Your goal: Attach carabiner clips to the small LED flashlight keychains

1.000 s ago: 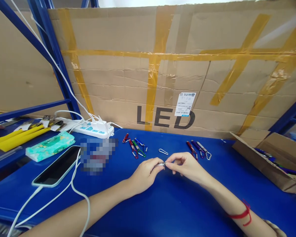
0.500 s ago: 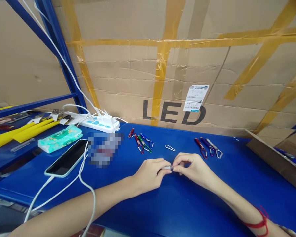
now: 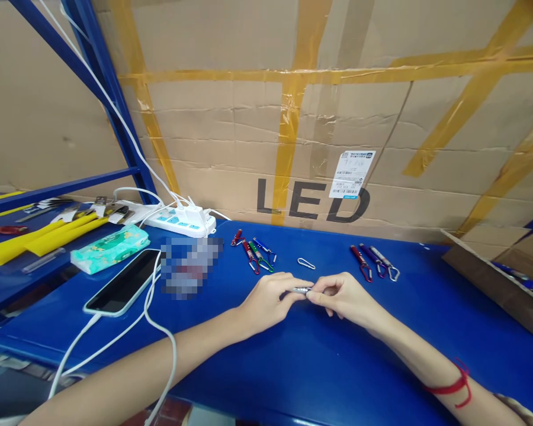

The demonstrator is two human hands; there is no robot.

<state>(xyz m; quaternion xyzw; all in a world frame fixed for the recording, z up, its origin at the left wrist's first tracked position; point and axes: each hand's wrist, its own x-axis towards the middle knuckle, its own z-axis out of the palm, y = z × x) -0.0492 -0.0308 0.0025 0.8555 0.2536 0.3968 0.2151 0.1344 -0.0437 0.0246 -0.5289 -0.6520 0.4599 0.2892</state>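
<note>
Head view: slim metallic cylinder (image 3: pixel 301 290) between hands.

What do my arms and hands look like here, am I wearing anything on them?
Both forearms are bare, with no sleeves or gloves in view. The left hand shows no ring, watch or band. The right hand is also bare, but a thin red string bracelet is tied round that forearm, with a loose end sticking out. No markings show on either arm.

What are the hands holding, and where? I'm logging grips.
A small silver torch, pinched at its two ends: left hand on one end, right hand on the other.
</note>
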